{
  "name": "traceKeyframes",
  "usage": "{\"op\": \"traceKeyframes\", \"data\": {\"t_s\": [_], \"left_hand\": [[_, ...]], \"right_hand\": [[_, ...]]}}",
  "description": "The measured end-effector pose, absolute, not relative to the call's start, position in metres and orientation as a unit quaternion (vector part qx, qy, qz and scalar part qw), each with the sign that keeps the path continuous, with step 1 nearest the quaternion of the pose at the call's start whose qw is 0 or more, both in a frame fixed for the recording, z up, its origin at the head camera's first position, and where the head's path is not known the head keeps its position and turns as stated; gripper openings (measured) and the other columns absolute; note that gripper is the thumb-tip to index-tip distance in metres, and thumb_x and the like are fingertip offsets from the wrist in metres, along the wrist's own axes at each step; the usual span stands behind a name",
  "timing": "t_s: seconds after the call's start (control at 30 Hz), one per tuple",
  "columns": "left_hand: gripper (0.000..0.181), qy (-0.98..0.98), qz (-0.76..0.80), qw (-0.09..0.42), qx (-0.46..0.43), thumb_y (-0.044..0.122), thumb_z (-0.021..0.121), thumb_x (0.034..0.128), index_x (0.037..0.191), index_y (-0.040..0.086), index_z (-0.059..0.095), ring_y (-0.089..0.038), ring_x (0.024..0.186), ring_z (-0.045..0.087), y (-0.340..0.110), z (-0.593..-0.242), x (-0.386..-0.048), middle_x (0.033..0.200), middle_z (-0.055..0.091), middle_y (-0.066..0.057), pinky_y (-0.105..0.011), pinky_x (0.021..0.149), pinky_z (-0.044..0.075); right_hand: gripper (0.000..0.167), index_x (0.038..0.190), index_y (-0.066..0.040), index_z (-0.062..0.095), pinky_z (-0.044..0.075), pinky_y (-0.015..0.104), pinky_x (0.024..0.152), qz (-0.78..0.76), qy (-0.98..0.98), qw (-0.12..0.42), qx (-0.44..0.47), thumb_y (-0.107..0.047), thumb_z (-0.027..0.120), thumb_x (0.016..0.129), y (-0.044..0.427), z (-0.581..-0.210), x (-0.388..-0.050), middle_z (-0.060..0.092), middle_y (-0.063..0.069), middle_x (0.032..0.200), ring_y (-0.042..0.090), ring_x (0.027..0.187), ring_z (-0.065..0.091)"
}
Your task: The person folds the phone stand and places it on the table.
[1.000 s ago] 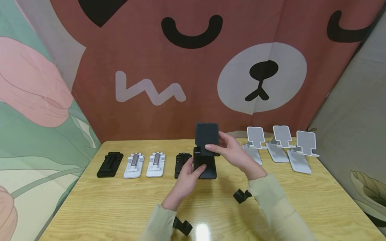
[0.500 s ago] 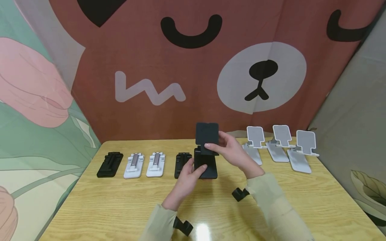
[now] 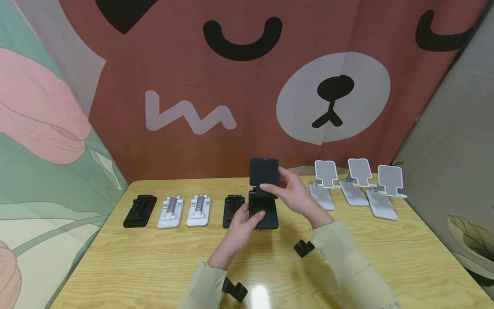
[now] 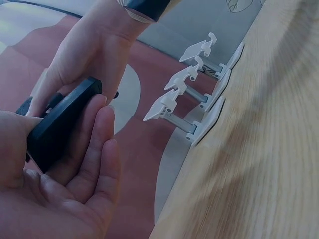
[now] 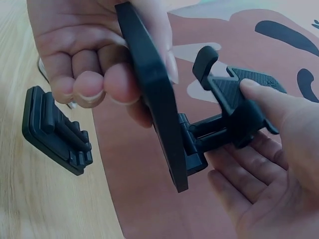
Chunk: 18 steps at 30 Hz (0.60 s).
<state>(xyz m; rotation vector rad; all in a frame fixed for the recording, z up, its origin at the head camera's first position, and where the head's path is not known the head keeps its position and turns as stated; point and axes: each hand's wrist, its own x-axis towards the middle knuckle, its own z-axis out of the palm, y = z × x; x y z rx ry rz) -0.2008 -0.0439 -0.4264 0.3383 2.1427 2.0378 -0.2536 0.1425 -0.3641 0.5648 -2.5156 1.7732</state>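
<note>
Both hands hold a black folding phone stand (image 3: 264, 171) above the table, its back plate raised from the base on a short hinged arm. My left hand (image 3: 238, 229) grips the base (image 4: 65, 124) at its left edge, thumb on the upper face and fingers beneath. With the thumb in front and the fingers behind, my right hand (image 3: 295, 193) pinches the back plate (image 5: 234, 92). In the right wrist view the arm (image 5: 209, 132) between base and plate shows. Just left of the held stand lies a folded black phone stand (image 3: 233, 208), partly covered by the left hand.
Two folded white phone stands (image 3: 171, 212) and another folded black stand (image 3: 140, 211) lie to the left on the wooden table (image 3: 154, 266). Three unfolded white stands (image 3: 359, 182) stand at the right. A printed bear curtain (image 3: 185, 150) hangs behind the table.
The right hand and the back plate have shifted very slightly left and the base tilts a little. Both hands keep their hold; the view has shifted slightly.
</note>
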Motion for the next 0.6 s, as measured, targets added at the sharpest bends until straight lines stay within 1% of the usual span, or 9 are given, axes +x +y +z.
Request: {"op": "traceKeyframes", "data": {"t_s": [0.07, 0.1, 0.13, 0.3, 0.4, 0.43, 0.53, 0.6], "left_hand": [[0.081, 0.724, 0.677, 0.082, 0.105, 0.031, 0.057, 0.1050, 0.155, -0.015, 0.013, -0.042, 0.148, 0.021, -0.0440, -0.4260, -0.2003, 0.161, 0.018, -0.033, -0.057, 0.116, 0.023], [0.081, 0.722, 0.678, 0.083, 0.107, 0.031, 0.057, 0.1051, 0.154, -0.016, 0.013, -0.042, 0.147, 0.022, -0.0438, -0.4259, -0.2001, 0.160, 0.019, -0.033, -0.057, 0.116, 0.024], [0.082, 0.724, 0.677, 0.084, 0.107, 0.031, 0.057, 0.1050, 0.154, -0.016, 0.012, -0.043, 0.147, 0.022, -0.0437, -0.4258, -0.1994, 0.160, 0.017, -0.034, -0.058, 0.116, 0.024], [0.082, 0.723, 0.676, 0.085, 0.116, 0.030, 0.057, 0.1054, 0.153, -0.018, 0.011, -0.044, 0.148, 0.017, -0.0419, -0.4284, -0.1975, 0.160, 0.015, -0.035, -0.058, 0.116, 0.021], [0.073, 0.712, 0.685, 0.083, 0.134, 0.026, 0.055, 0.1063, 0.153, -0.016, 0.019, -0.041, 0.146, 0.027, -0.0409, -0.4296, -0.1970, 0.157, 0.027, -0.032, -0.056, 0.115, 0.026], [0.068, 0.707, 0.688, 0.082, 0.140, 0.025, 0.055, 0.1067, 0.153, -0.014, 0.023, -0.038, 0.144, 0.033, -0.0405, -0.4296, -0.1973, 0.155, 0.035, -0.030, -0.053, 0.114, 0.030], [0.054, 0.690, 0.701, 0.080, 0.162, 0.022, 0.053, 0.1074, 0.149, -0.008, 0.036, -0.029, 0.130, 0.052, -0.0399, -0.4299, -0.1983, 0.141, 0.056, -0.020, -0.044, 0.107, 0.042], [0.050, 0.687, 0.703, 0.078, 0.169, 0.021, 0.053, 0.1077, 0.148, -0.006, 0.039, -0.025, 0.123, 0.059, -0.0400, -0.4301, -0.1988, 0.135, 0.061, -0.017, -0.038, 0.102, 0.046]], "right_hand": [[0.057, 0.145, -0.008, 0.052, 0.054, 0.044, 0.093, 0.562, -0.807, 0.012, 0.182, -0.025, 0.075, 0.096, 0.1425, -0.3641, -0.2545, 0.066, 0.012, 0.128, 0.027, 0.114, 0.065], [0.056, 0.144, -0.007, 0.052, 0.055, 0.044, 0.092, 0.561, -0.807, 0.015, 0.183, -0.024, 0.075, 0.096, 0.1425, -0.3641, -0.2548, 0.066, 0.013, 0.127, 0.028, 0.113, 0.066], [0.055, 0.143, -0.008, 0.053, 0.055, 0.043, 0.091, 0.561, -0.807, 0.018, 0.185, -0.025, 0.075, 0.095, 0.1436, -0.3675, -0.2581, 0.066, 0.012, 0.126, 0.027, 0.112, 0.066], [0.045, 0.134, -0.007, 0.061, 0.056, 0.044, 0.089, 0.551, -0.816, 0.033, 0.173, -0.024, 0.076, 0.095, 0.1448, -0.3690, -0.2599, 0.068, 0.011, 0.121, 0.026, 0.107, 0.068], [0.042, 0.130, -0.007, 0.064, 0.056, 0.044, 0.089, 0.545, -0.822, 0.038, 0.164, -0.024, 0.077, 0.094, 0.1448, -0.3685, -0.2596, 0.069, 0.010, 0.119, 0.026, 0.105, 0.069], [0.041, 0.130, -0.008, 0.064, 0.056, 0.044, 0.089, 0.544, -0.822, 0.038, 0.163, -0.024, 0.077, 0.094, 0.1447, -0.3681, -0.2593, 0.069, 0.010, 0.119, 0.026, 0.105, 0.069], [0.042, 0.130, -0.008, 0.064, 0.056, 0.044, 0.088, 0.543, -0.823, 0.040, 0.162, -0.024, 0.077, 0.094, 0.1438, -0.3661, -0.2576, 0.069, 0.009, 0.120, 0.026, 0.105, 0.069], [0.042, 0.131, -0.009, 0.063, 0.057, 0.044, 0.088, 0.539, -0.826, 0.045, 0.162, -0.024, 0.077, 0.094, 0.1432, -0.3651, -0.2566, 0.069, 0.010, 0.120, 0.026, 0.106, 0.068]]}}
